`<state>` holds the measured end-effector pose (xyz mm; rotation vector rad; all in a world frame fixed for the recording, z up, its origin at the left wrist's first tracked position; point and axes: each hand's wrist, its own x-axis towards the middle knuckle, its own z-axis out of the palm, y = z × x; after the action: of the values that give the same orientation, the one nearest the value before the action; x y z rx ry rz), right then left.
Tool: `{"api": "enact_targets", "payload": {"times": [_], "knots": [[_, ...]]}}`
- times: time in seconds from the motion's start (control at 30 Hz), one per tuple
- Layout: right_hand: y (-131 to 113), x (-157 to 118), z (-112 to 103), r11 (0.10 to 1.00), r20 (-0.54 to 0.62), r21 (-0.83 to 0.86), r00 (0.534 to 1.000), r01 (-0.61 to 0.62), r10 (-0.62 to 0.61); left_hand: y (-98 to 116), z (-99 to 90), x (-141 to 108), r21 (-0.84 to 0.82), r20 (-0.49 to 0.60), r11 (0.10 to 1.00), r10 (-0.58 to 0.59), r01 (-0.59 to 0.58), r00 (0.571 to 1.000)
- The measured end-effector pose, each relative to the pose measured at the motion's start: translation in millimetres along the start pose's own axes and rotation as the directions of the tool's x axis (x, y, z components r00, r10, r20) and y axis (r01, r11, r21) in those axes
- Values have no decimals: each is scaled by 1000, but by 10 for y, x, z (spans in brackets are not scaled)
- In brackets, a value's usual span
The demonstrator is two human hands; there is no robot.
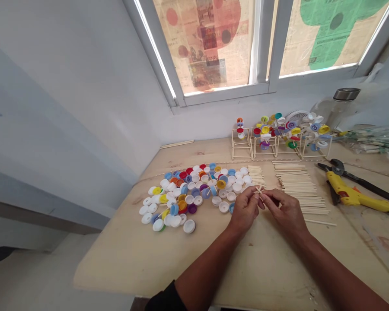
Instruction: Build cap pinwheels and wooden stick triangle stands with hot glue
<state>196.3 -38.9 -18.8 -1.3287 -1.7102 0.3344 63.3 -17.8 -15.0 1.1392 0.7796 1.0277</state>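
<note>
My left hand (pixel 246 209) and my right hand (pixel 287 211) meet over the table, fingertips pinched around short wooden sticks (pixel 259 189) that cross in an X. How the sticks are joined is too small to tell. Left of my hands spreads a loose heap of plastic bottle caps (pixel 189 199), white, blue, red, yellow and purple. Just beyond my fingers lies a row of short sticks (pixel 256 173). Longer wooden sticks (pixel 296 183) are laid side by side behind my right hand.
Several stick frames carrying wheels of caps (pixel 264 140) stand along the wall. At right lie a yellow glue gun (pixel 353 196) and black-handled pliers (pixel 359 177). A clear bottle (pixel 342 108) and bagged sticks (pixel 376 138) sit at the back right. The wooden table (pixel 142 263) ends at left.
</note>
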Motion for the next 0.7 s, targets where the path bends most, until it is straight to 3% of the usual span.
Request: {"api": "enact_targets", "payload": {"times": [0.13, 0.4, 0.7], "knots": [[-7, -2, 11, 1000, -21, 23, 1000, -6, 7, -5, -7, -1, -7, 4, 999, -38, 38, 999], [-46, 16, -14, 997, 30, 45, 998, -55, 54, 8, 5, -12, -113, 13, 992, -52, 53, 999], [-77, 20, -26, 990, 96, 70, 989, -119, 112, 34, 12, -19, -110, -12, 989, -102, 100, 995]]}}
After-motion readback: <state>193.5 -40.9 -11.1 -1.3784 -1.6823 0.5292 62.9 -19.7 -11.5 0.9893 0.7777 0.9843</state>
